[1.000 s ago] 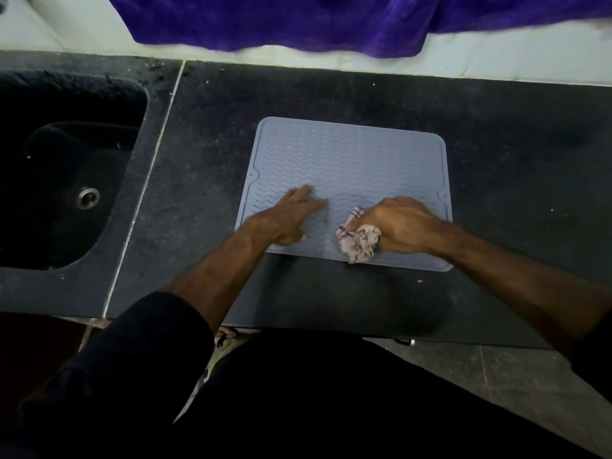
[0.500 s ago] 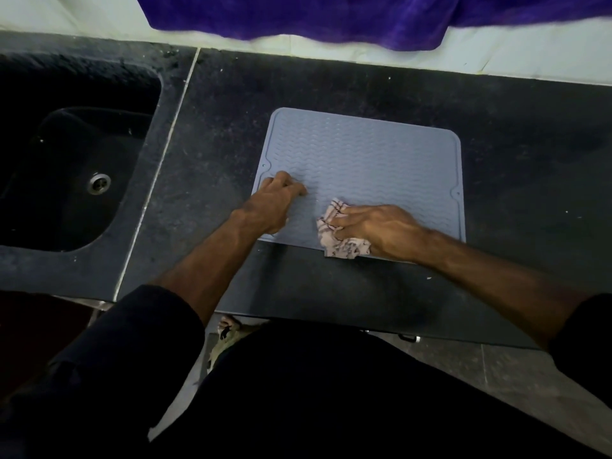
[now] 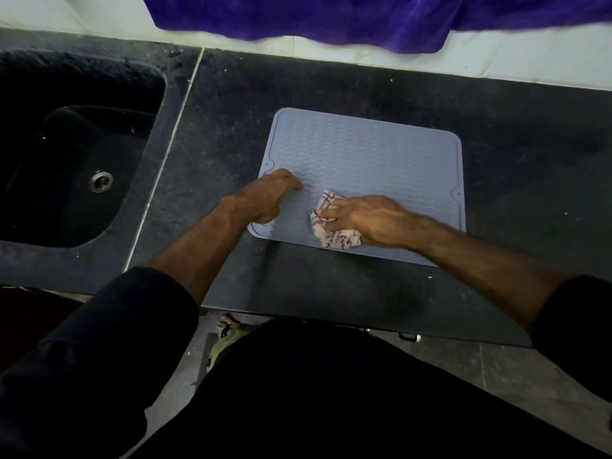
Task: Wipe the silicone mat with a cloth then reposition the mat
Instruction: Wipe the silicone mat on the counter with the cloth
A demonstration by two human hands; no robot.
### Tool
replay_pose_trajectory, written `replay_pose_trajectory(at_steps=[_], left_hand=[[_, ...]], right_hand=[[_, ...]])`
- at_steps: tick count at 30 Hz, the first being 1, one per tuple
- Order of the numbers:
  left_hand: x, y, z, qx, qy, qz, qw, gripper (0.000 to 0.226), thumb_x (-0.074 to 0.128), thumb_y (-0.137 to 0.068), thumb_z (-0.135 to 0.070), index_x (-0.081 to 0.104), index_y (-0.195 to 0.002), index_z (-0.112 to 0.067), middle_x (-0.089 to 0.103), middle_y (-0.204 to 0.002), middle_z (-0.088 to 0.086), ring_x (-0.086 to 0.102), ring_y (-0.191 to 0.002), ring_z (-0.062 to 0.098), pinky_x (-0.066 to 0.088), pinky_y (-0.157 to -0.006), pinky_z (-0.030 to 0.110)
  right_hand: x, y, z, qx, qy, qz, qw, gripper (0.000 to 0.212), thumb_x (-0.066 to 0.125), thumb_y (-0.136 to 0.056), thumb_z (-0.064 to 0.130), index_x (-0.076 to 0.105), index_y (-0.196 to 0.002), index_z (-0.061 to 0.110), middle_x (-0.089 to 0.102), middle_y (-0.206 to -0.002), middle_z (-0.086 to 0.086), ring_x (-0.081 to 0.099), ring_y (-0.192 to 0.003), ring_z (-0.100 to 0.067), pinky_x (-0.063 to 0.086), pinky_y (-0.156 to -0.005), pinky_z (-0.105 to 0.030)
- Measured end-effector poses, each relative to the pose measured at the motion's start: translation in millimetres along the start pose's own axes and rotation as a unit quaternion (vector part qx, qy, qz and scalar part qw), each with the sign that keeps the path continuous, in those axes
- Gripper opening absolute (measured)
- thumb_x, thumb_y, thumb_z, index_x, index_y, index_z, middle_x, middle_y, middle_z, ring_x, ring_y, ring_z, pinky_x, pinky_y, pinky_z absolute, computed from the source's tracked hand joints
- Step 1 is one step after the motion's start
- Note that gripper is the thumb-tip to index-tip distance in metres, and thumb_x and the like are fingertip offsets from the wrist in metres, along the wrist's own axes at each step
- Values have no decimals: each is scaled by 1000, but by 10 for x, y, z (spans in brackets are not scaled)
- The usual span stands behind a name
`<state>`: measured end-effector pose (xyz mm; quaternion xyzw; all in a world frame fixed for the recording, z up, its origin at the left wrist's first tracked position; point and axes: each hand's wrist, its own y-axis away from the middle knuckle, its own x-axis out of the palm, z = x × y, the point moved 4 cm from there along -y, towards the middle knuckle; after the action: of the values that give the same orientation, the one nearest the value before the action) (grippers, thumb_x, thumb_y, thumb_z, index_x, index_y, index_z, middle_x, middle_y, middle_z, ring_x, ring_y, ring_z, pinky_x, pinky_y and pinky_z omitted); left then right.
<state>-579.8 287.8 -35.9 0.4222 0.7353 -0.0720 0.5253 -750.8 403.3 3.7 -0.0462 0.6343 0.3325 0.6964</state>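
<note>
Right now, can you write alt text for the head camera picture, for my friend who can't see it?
A person's right hand presses a crumpled cloth onto a grey silicone mat on a dark counter, while the left hand rests on the mat's left side. A dark sink sits to the left.

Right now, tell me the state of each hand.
Left hand: fingers curled, pressing the blue-grey ridged silicone mat, holding nothing.
Right hand: holding the crumpled white patterned cloth on the mat.

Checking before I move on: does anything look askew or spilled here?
Nothing spilled. The silicone mat lies flat but slightly askew to the counter edge. The right hand holds the crumpled cloth on it.
</note>
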Motion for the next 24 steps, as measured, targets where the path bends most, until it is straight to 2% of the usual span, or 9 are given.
replay_pose_trajectory(at_steps=[2,4,7,10,15,18,20,22,24], left_hand=[[-8,21,33,-3,16,12,1000,66,53,-83,13,41,-140,-19,31,-149,4,33,-136,24,29,-111,33],[-19,46,58,-7,24,18,1000,69,49,-84,13,38,-143,-20,31,-151,3,31,-138,23,27,-112,31],[-76,76,82,-15,28,8,999,63,47,-90,7,37,-145,-22,33,-152,3,31,-139,23,27,-112,34],[-219,108,117,-19,7,-47,999,57,47,-91,4,42,-142,-21,38,-150,4,34,-138,24,28,-111,35],[-251,163,220,-39,-51,-47,997,53,49,-90,2,45,-140,-16,48,-142,11,46,-128,30,36,-105,37],[-195,188,266,-40,-66,-41,996,51,51,-91,-2,45,-139,-16,49,-140,13,46,-127,32,36,-104,37],[-169,202,309,-44,-67,-38,996,52,52,-91,-4,44,-140,-20,46,-143,11,44,-128,30,35,-105,36],[-173,218,342,-45,-63,-42,996,53,51,-91,-3,45,-140,-23,45,-144,8,43,-129,28,35,-105,34],[-181,214,348,-44,-57,-37,997,55,50,-90,0,46,-139,-23,45,-145,6,43,-129,27,35,-106,34]], right_hand=[[36,103,-84,-7,15,5,1000,62,59,-88,7,43,-142,34,33,-154,12,30,-144,-18,36,-108,-34],[31,173,-142,9,30,26,999,61,61,-86,9,45,-139,36,38,-151,12,38,-139,-19,42,-105,-37],[-65,157,-187,45,48,50,997,42,63,-87,22,57,-127,35,64,-127,2,61,-112,-23,53,-89,-42],[-249,14,-124,57,13,18,998,28,65,-85,36,64,-112,33,72,-105,5,66,-92,-20,55,-78,-39],[-278,-389,289,-10,-6,-39,999,40,65,-85,35,59,-124,35,62,-129,8,58,-117,-20,51,-89,-36],[-169,-440,424,-15,-20,7,1000,52,32,-90,46,48,-138,32,47,-147,5,44,-134,-22,43,-104,-40],[-115,-348,355,-21,-10,26,999,54,28,-91,49,44,-141,35,41,-151,7,39,-138,-20,40,-108,-40],[-144,-304,257,-19,51,43,998,41,48,-93,39,51,-134,35,54,-140,4,53,-125,-22,49,-95,-36],[-228,-335,192,-13,87,61,994,27,59,-87,35,63,-114,30,69,-112,-2,65,-99,-25,46,-73,-26]])
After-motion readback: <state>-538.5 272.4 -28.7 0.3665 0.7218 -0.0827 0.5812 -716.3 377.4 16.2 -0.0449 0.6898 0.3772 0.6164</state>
